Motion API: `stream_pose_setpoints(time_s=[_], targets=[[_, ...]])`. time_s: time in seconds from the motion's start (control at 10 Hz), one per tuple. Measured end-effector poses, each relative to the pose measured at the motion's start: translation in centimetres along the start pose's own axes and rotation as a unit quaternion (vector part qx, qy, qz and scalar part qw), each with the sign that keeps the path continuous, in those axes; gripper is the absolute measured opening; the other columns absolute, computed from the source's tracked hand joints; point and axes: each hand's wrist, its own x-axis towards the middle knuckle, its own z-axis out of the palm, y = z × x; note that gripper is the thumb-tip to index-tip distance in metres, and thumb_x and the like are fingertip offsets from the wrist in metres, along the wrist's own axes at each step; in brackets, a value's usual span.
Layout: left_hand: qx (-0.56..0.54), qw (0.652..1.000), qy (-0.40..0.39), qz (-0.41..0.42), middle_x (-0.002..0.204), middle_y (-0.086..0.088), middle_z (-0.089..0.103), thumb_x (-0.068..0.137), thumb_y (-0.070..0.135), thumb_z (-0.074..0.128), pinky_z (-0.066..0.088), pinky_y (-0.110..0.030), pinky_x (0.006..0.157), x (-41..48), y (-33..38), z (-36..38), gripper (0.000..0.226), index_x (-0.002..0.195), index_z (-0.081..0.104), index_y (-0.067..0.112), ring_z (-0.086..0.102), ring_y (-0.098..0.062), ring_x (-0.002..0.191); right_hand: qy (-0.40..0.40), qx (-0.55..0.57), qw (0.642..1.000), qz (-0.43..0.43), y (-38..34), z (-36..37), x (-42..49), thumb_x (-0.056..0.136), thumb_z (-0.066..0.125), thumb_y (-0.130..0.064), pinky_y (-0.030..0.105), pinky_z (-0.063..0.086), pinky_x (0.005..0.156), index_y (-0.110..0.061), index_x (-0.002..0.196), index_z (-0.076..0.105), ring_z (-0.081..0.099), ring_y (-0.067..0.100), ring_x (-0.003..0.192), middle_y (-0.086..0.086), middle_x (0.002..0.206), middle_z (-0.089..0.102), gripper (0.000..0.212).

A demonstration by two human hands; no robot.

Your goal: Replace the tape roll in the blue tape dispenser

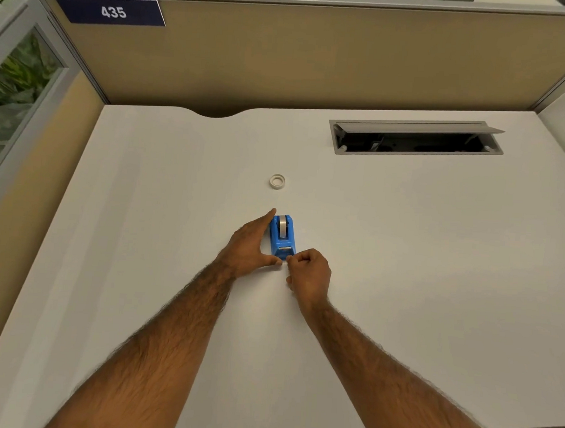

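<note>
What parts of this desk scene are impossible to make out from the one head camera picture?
- Left side of the blue plastic tape dispenser: covered by the left hand.
- What the right hand pinches at the dispenser's near end: hidden by its curled fingers.
- Small white ring lying beyond the dispenser: too small to tell empty core from roll.
- Inside the grey cable hatch: too dark.
</note>
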Motion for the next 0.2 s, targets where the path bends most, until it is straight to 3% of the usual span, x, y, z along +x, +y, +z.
stream_pose_setpoints(time_s=[0.1, 0.2], targets=[[-0.007, 1.000, -0.019, 0.003, 0.163, 0.010, 0.021, 0.074, 0.043, 0.081, 0.025, -0.036, 0.116, -0.16, -0.36, -0.42, 0.109, 0.155, 0.008, 0.038, 0.026, -0.014, 0.147, -0.004, -0.004, 1.000, 0.001, -0.10, -0.25, -0.04, 0.090, 0.059, -0.013, 0.030, 0.058, 0.055, -0.014, 0.085, 0.061, 0.066, 0.020, 0.060, 0.007, 0.080, 0.068, 0.005], [0.006, 1.000, -0.012, 0.013, 0.164, 0.008, 0.020, 0.086, 0.026, 0.065, 0.023, -0.032, 0.115, -0.42, -0.86, -0.96, 0.088, 0.156, 0.012, 0.035, 0.024, -0.016, 0.148, 0.003, -0.027, 1.000, -0.003, -0.34, -0.65, 0.41, 0.091, 0.057, -0.013, 0.035, 0.061, 0.063, -0.015, 0.086, 0.061, 0.068, 0.023, 0.069, 0.005, 0.083, 0.067, 0.006]])
